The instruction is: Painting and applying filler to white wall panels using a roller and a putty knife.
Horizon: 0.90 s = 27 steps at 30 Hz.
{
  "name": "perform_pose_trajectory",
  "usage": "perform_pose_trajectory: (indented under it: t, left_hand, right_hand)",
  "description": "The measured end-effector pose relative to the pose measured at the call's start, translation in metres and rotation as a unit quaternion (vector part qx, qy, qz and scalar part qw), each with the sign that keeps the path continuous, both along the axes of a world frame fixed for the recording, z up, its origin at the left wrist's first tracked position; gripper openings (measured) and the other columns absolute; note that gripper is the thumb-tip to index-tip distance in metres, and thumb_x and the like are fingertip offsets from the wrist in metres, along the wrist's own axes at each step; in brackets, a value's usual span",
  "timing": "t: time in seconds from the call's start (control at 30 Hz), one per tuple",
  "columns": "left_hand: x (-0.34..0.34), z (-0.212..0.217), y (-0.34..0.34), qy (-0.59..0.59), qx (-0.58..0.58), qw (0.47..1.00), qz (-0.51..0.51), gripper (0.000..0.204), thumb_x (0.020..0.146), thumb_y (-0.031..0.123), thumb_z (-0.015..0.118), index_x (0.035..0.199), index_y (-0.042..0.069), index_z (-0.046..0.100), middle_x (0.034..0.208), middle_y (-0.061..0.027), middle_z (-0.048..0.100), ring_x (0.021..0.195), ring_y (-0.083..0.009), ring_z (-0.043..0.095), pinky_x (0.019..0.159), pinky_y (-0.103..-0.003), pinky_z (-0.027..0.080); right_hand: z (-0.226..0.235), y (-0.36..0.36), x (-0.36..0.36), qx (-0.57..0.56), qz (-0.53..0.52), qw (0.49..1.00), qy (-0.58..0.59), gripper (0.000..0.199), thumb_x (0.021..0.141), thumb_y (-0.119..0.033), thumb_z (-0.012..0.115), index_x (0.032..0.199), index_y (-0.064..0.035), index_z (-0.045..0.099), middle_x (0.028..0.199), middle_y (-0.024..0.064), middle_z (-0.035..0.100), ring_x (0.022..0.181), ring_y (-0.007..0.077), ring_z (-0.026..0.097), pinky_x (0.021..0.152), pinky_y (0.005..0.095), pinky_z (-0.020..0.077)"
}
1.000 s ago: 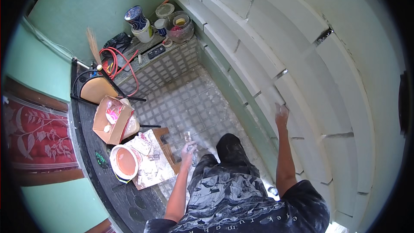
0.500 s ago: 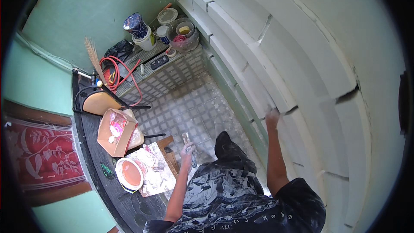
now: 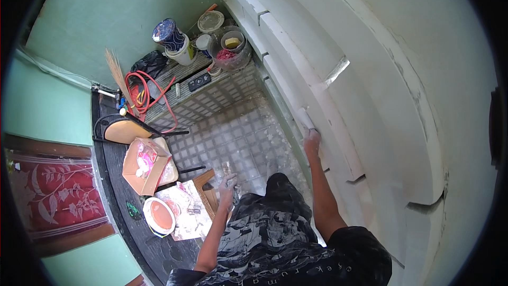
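At a white stepped wall (image 3: 338, 106) on my right, my right hand (image 3: 312, 140) is closed around a pale flat-bladed scraper (image 3: 305, 118). Its blade lies against one of the wall's lower bands; its handle is hidden by the fingers. My left hand (image 3: 227, 189), dusted white, is held low in front of me, left of my knee. The fingers there wrap around a putty knife (image 3: 226, 168), with its stained blade pointing away from me. Dark gaps (image 3: 355, 179) and a bright whitish joint (image 3: 337, 71) break up the wall's bands.
To my left are a bucket (image 3: 159, 216) of orange-pink paste, a white-smeared board (image 3: 193, 222) and a cardboard box (image 3: 141, 172) on a chair. The back bench (image 3: 185, 87) holds paint cans (image 3: 168, 33), a clear tub (image 3: 233, 61) and a red hose (image 3: 168, 107). Tiled floor (image 3: 227, 140) lies between.
My right hand has moved along the wall, away from the dark gap and toward the back bench. The view has shifted slightly; my left hand stays low with the putty knife.
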<state>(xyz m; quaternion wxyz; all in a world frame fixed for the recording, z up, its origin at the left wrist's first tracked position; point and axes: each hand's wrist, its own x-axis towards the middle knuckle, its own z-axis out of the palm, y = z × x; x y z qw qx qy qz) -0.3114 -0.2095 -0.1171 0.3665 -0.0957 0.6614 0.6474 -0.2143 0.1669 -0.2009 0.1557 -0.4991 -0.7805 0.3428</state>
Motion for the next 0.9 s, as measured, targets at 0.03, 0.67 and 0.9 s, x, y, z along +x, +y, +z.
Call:
perform_pose_trajectory:
  t: [0.03,0.67,0.9]
  left_hand:
    - [0.0,-0.002,-0.003,0.002,-0.004,1.0,0.006,0.028,0.089,0.008,0.06,0.117,0.004,0.059,0.081,-0.0039,0.058,0.059,-0.0107,0.055,0.049,-0.022,0.045]
    - [-0.083,0.023,0.039,0.012,0.024,0.995,-0.094,0.023,0.091,0.009,0.062,0.113,0.008,0.064,0.072,-0.0016,0.058,0.059,-0.0083,0.053,0.052,-0.022,0.043]
    - [-0.162,0.022,0.033,0.031,-0.004,0.991,-0.128,0.023,0.091,0.009,0.063,0.114,0.008,0.064,0.073,-0.0007,0.059,0.058,-0.008,0.052,0.052,-0.022,0.042]
  right_hand:
    - [0.001,-0.005,-0.005,-0.004,0.006,1.0,0.002,0.028,0.094,-0.022,0.057,0.099,0.0035,0.067,0.09,0.0259,0.065,0.087,0.0434,0.062,0.08,0.0478,0.0489]
    - [0.032,-0.009,-0.103,0.108,-0.092,0.982,0.125,0.033,0.096,-0.026,0.054,0.1,0.0043,0.066,0.093,0.0259,0.064,0.088,0.0406,0.06,0.086,0.0489,0.0434]
    - [0.08,-0.016,-0.165,0.111,-0.082,0.972,0.188,0.027,0.094,-0.019,0.058,0.102,0.0059,0.064,0.094,0.0221,0.067,0.089,0.0362,0.063,0.084,0.0436,0.0467]
